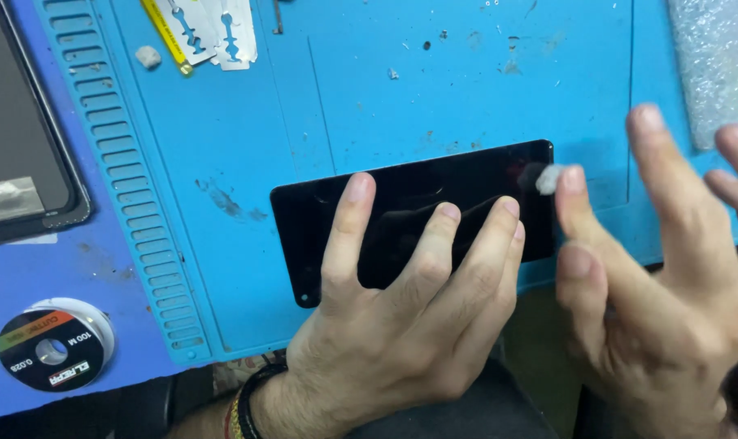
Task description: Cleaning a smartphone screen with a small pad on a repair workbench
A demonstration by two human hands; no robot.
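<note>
A black phone (409, 191) lies screen-up on a blue work mat (369, 89), near the mat's front edge. My left hand (401, 317) rests flat on the phone, with several fingers spread across the glass and holding it down. My right hand (661, 268) hovers at the phone's right end, blurred, with its fingers apart. A small white wad (548, 179) sits at the tip of its index finger, on the phone's upper right corner. The thumb stays apart from the wad.
Razor blades (222, 32) and a yellow tool (167, 36) lie at the mat's far edge, beside another small white wad (148, 56). A dark screen panel (19, 138) lies at far left, a wire spool (52, 349) at front left, and bubble wrap (714, 65) at top right.
</note>
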